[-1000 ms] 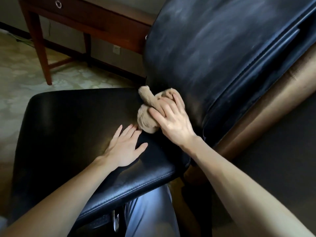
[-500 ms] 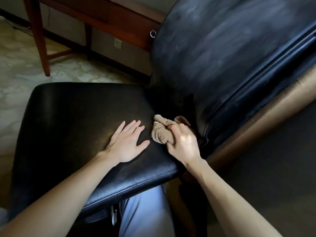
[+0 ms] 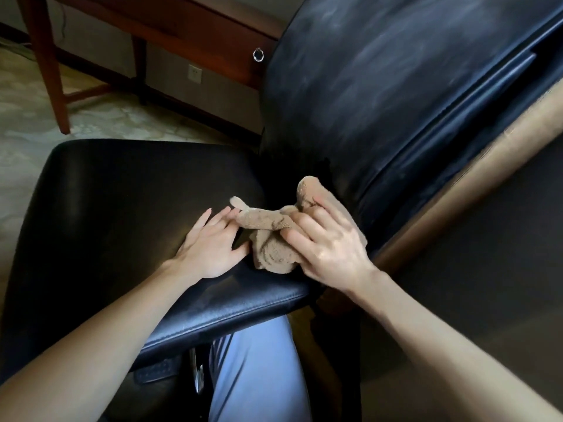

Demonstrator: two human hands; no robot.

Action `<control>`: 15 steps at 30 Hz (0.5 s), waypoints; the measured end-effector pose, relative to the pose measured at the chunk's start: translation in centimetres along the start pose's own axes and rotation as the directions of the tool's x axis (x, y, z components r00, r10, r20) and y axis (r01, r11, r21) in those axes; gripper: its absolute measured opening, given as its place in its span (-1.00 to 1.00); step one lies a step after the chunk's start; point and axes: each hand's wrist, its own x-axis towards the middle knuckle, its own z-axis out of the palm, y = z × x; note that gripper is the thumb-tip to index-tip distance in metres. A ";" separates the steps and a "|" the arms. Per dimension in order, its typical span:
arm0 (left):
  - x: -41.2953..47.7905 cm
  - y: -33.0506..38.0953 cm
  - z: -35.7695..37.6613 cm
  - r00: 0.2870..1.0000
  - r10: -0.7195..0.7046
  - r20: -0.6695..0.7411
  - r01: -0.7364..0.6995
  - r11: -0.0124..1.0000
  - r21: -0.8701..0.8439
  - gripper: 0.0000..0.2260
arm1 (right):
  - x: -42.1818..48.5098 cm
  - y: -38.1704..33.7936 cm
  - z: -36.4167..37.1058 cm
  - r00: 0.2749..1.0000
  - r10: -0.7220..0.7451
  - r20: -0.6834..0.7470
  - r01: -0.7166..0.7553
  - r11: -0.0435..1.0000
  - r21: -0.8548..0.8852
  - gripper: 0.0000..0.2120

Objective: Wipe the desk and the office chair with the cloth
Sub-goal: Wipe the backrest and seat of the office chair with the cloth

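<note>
A black leather office chair fills the view, its seat (image 3: 122, 214) in front of me and its backrest (image 3: 396, 80) rising at the right. My right hand (image 3: 326, 242) grips a crumpled beige cloth (image 3: 271, 245) and holds it on the seat's near right corner, close to the backrest. My left hand (image 3: 207, 242) rests flat on the seat, fingers straight, its fingertips just touching the cloth's left end. The wooden desk (image 3: 189, 22) stands behind the chair at the top.
A desk leg (image 3: 51, 68) stands on the pale patterned floor (image 3: 24, 123) at the upper left. A ring drawer pull (image 3: 258, 54) hangs on the desk front. My leg in light blue trousers (image 3: 256, 373) is below the seat edge. Dark carpet lies at the right.
My right hand has drawn the cloth down from the foot of the backrest onto the seat, then left toward my left hand. The left hand has stayed flat on the seat.
</note>
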 end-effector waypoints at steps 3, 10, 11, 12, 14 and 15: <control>0.1 -0.1 0.0 1.000 -0.004 -0.010 0.004 1.000 0.017 -0.36 | -1.4 1.1 1.0 0.980 -0.041 0.194 0.050 0.998 -0.045 -0.93; 0.6 0.5 0.4 0.999 -0.039 -0.011 0.039 0.999 0.033 -0.37 | -2.9 -1.4 3.3 0.576 0.734 0.359 -0.799 0.413 0.438 -0.70; 0.7 0.6 0.4 0.999 -0.041 -0.011 0.041 0.999 0.032 -0.37 | -2.8 -1.5 3.5 0.459 0.787 0.412 -0.841 0.236 0.487 -0.74; 0.8 0.8 0.6 0.999 -0.049 -0.020 0.049 0.998 0.032 -0.36 | -3.0 -1.4 3.8 0.401 0.807 0.434 -0.843 0.141 0.518 -0.77; 0.9 0.8 0.7 0.998 -0.058 -0.026 0.059 0.998 0.033 -0.36 | -2.4 -1.2 3.3 0.418 0.798 0.434 -0.842 0.161 0.515 -0.75; 0.9 0.7 0.7 0.998 -0.055 -0.022 0.056 0.998 0.031 -0.36 | -2.1 -1.0 3.0 0.509 0.764 0.397 -0.827 0.308 0.470 -0.72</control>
